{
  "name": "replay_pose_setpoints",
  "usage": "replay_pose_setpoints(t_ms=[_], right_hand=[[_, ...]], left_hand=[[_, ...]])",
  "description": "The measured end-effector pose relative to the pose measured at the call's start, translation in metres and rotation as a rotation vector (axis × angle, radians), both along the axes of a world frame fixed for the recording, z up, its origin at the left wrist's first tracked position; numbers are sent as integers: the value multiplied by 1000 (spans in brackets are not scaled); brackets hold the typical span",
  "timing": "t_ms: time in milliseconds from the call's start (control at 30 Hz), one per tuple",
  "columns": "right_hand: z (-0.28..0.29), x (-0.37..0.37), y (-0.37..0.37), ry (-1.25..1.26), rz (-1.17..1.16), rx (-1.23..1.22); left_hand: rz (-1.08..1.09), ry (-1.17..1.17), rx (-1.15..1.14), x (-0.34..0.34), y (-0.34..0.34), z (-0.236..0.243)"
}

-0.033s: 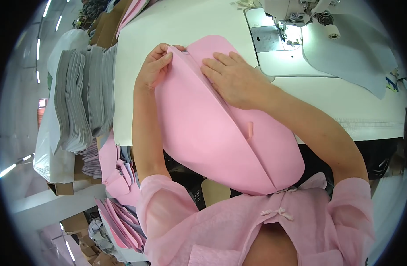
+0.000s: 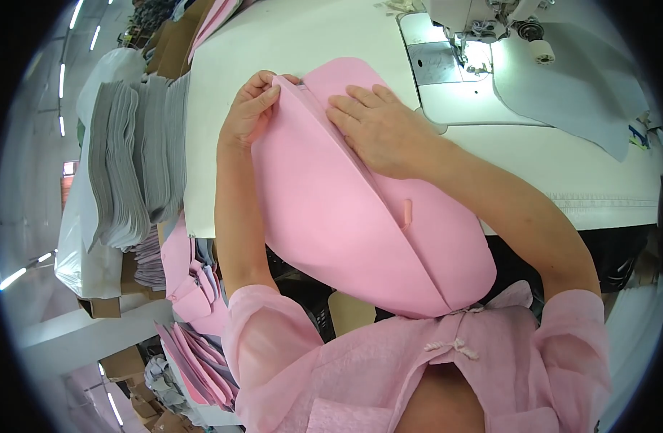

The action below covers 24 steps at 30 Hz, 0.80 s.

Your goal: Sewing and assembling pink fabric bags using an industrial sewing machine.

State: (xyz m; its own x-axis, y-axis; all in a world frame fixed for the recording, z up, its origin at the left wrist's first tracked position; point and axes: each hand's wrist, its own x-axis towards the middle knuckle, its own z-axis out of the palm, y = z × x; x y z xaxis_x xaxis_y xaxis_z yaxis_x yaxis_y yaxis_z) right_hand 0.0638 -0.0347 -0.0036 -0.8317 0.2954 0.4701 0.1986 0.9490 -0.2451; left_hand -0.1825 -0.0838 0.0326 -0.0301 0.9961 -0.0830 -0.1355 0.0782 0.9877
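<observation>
Fabric: folded pink fabric piece [image 2: 346, 216] lying on white worktop [image 2: 310, 43], trailing toward the lap.
Left hand [image 2: 248, 108]: pinching its far folded edge.
Right hand [image 2: 371, 130]: flat, pressing beside it.
Stack: grey cut pieces [image 2: 126, 159] left.

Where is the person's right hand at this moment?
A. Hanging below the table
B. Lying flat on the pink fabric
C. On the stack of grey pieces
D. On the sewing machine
B: the right hand lies palm down, fingers spread, on the pink fabric, while the left hand pinches the fabric's upper edge.
</observation>
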Motion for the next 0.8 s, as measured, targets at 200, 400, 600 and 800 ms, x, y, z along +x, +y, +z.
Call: replay_pose_setpoints(t_ms=[200,400,600,800], right_hand=[[-1,-1,2,-46,15,-40],[-7,-3,2,95,-1,56],[-7,-3,2,138,0,76],[-9,-4,4,112,23,120]], left_hand=[[91,112,-87,11,5,8],[129,281,-216,12,9,15],[112,394,-285,20,17,18],[51,563,-387,24,18,23]])
